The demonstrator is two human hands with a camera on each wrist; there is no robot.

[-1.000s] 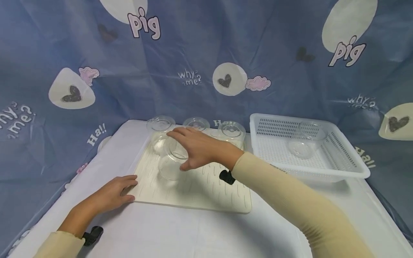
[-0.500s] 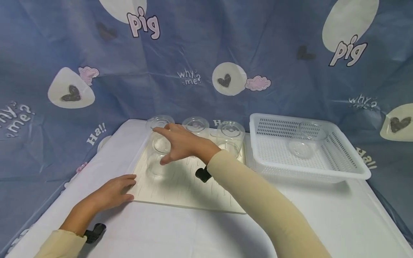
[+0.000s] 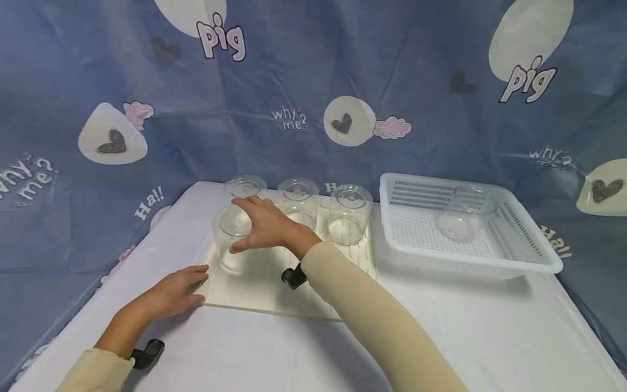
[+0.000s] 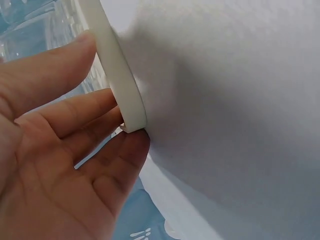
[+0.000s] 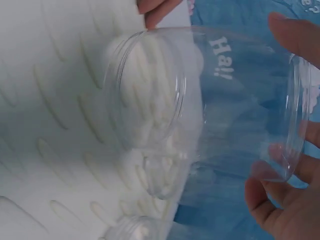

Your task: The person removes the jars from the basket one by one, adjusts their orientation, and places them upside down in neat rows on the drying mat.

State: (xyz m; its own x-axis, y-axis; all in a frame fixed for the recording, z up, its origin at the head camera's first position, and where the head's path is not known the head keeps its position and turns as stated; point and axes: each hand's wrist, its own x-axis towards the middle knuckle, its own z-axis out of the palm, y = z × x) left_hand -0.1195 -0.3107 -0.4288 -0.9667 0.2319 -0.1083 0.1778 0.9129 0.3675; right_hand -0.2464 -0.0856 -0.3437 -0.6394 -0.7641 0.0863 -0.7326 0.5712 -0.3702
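Observation:
Above the drying mat (image 3: 274, 294), my right hand (image 3: 266, 226) grips an upside-down clear plastic jar (image 3: 230, 261) from its right side. In the right wrist view, the thumb lies on one side of the jar's closed end and the curled fingers on the other. The jar is over the front left of the mat. My left hand (image 3: 171, 294) rests at the mat's front left corner, thumb and fingers spread; in the left wrist view, fingertips touch the thick pale edge. Behind stand three more upturned jars, including a middle jar (image 3: 299, 201) and a right jar (image 3: 350, 215).
A white perforated basket (image 3: 470, 258) stands right of the mat, with a clear jar (image 3: 462, 218) inside. White cloth (image 3: 235, 354) covers the table. A blue printed curtain (image 3: 294, 71) hangs close behind and along the left side.
My right hand has moved left with the jar, from the middle of the mat toward its left edge, uncovering the middle and right jars behind. My left hand has stayed in place.

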